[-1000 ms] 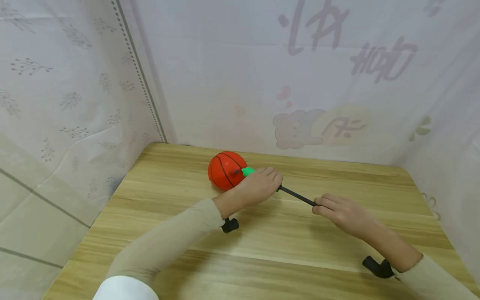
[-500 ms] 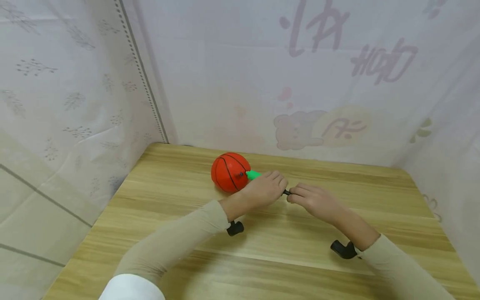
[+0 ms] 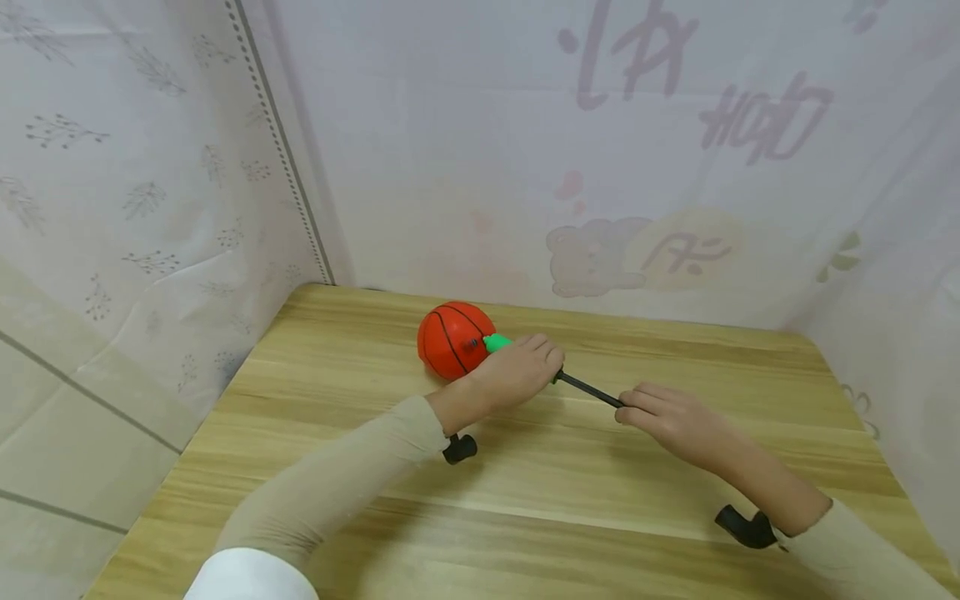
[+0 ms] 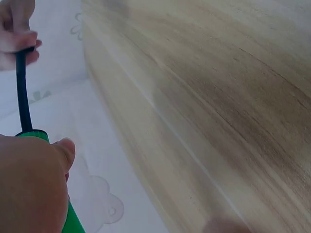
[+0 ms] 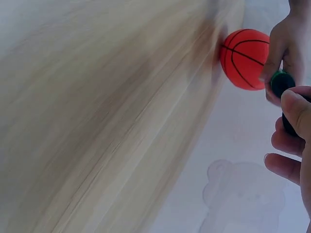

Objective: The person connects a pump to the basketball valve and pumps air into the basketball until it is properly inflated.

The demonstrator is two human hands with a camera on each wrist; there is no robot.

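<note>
A red toy basketball with black lines rests toward the back of the wooden table. Against its right side sits the nozzle end of a green hand pump. My left hand grips the pump's green barrel, most of which it hides; in the left wrist view the barrel shows below the hand. From the barrel's other end a black rod sticks well out to the right. My right hand holds the handle at the rod's far end, its thumb and fingers round it in the right wrist view.
The wooden table runs back to a pale printed curtain, which hangs behind and on both sides. Black wrist mounts hang under both forearms, close over the tabletop.
My right hand pushed the rod in close to my left hand, then drew it back out to the right. The ball and left hand shifted slightly right and returned.
</note>
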